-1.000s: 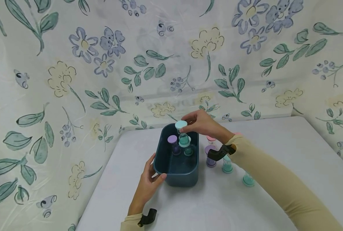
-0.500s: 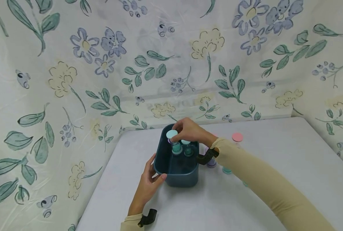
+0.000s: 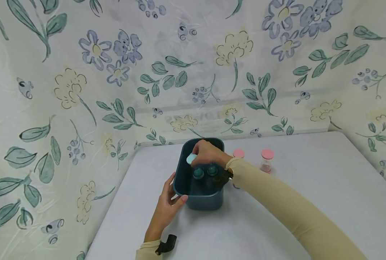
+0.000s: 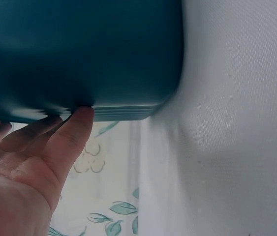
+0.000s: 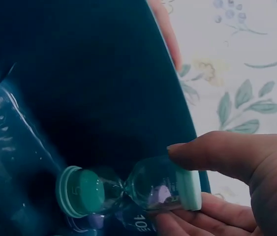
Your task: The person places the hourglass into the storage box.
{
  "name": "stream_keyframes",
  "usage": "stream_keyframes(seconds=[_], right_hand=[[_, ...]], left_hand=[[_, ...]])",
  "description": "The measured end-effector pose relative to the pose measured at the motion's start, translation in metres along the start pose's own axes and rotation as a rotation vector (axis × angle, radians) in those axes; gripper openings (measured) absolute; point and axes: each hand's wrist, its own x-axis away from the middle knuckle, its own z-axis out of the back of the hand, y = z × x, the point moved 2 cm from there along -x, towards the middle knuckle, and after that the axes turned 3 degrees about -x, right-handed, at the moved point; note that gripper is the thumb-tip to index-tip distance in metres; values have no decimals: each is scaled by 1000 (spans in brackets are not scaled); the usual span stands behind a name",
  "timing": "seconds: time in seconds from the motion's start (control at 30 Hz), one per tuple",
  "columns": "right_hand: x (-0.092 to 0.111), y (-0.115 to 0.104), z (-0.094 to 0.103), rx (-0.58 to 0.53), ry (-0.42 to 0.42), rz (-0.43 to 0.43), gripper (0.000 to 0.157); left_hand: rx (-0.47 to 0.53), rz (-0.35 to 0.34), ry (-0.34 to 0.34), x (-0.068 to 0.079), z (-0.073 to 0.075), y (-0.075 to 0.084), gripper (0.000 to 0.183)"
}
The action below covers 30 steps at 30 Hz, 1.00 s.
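Observation:
A dark teal bin [image 3: 202, 203] stands on the white table. My left hand [image 3: 167, 209] holds its near left corner, thumb at the front rim and fingers along the side; the left wrist view shows the hand [image 4: 35, 172] against the bin wall. Inside the bin, my right hand [image 3: 208, 153] pinches a sand timer [image 5: 91, 191] by its pale mint cap, thumb on one side and fingers on the other. The timer's green end is marked 5. Beside it in the bin is another green sand timer [image 3: 212, 170]. A purple one [image 5: 96, 221] shows partly behind the held timer.
Two pink-capped sand timers, a nearer-to-bin one [image 3: 238, 153] and another [image 3: 267, 155], stand right of the bin. The right forearm hides part of the table there. A flowered cloth [image 3: 193, 72] hangs behind the table.
My right hand has moved left and down into the bin with the sand timer, and its forearm now covers timers seen earlier on the table. My left hand has stayed at the corner.

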Motion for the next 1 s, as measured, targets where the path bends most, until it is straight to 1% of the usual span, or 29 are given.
stream_keyframes(seconds=[0.1, 0.2, 0.33, 0.5, 0.67, 0.87, 1.0], right_hand=[[-1, 0, -4, 5, -10, -27, 38], [-1, -2, -8, 26, -21, -37, 40], [-3, -5, -13, 65, -31, -27, 40], [-3, -8, -19, 97, -55, -18, 34], [-3, -8, -25, 133, -79, -14, 33], [-1, -9, -25, 133, -77, -14, 35], [-1, -9, -25, 134, -76, -27, 38]], left_hand=[[9, 5, -5, 0, 0, 1, 80], [9, 16, -5, 0, 0, 1, 80], [2, 17, -1, 0, 0, 2, 80], [0, 13, 0, 1, 1, 1, 80], [10, 12, -8, 1, 1, 0, 80], [-4, 13, -7, 1, 1, 0, 79], [-14, 20, -2, 1, 1, 0, 79]])
